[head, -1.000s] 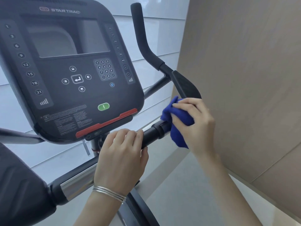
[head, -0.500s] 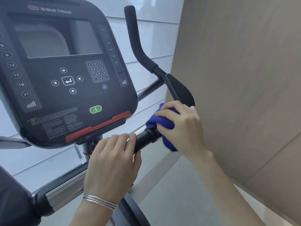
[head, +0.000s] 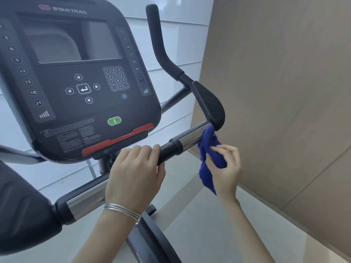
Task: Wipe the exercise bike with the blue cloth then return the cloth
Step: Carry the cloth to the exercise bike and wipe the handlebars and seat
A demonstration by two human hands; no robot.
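The exercise bike's dark console (head: 81,80) fills the upper left. Below it runs the handlebar (head: 190,138), black grip then a shiny metal section, ending in a black elbow pad (head: 209,105) with an upright black horn above. My left hand (head: 134,175), with thin silver bangles on the wrist, is wrapped around the black grip under the console. My right hand (head: 225,168) holds the bunched blue cloth (head: 209,149), whose top edge touches the right end of the metal section under the pad. The rest of the cloth hangs down along my palm.
A beige panelled wall (head: 284,92) stands close on the right. Pale glossy wall panels (head: 180,35) lie behind the bike. The left elbow pad (head: 20,215) fills the lower left. Light floor (head: 209,224) and the bike's dark frame show below.
My right hand has slipped off the top of the bar to its right end and turned palm-up, baring the metal section. My left hand keeps its grip.
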